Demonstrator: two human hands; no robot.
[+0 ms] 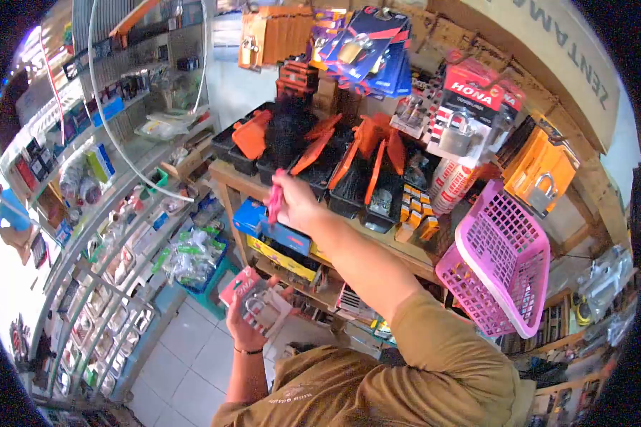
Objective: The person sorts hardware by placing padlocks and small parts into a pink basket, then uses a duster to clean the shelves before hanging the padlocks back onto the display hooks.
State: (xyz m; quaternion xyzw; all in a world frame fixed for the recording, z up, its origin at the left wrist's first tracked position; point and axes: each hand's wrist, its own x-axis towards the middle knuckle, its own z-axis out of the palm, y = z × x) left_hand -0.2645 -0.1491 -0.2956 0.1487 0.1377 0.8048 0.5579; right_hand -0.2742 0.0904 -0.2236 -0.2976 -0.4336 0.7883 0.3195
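Note:
My left hand (242, 329) is closed around a carded padlock (262, 309) in clear packaging with a red header, held low in front of my shirt. Stretched out ahead, my right hand (297, 205) grips the pink handle of a duster (274, 196). Its dark, fluffy head looks blurred and blends with the black bins behind it. Below that hand sit blue boxes (286, 237) at the shelf edge. Black bins (345, 201) with orange scoop-like pieces stand just beyond and to the right.
Carded padlocks (463, 114) and blue-backed packs (370, 53) hang on the wall. A pink basket (495, 263) stands to the right, near small orange boxes (417, 213). Left are glass-fronted shelves (110, 285) and a bin of bagged goods (192, 256). White floor tiles (185, 349) show below.

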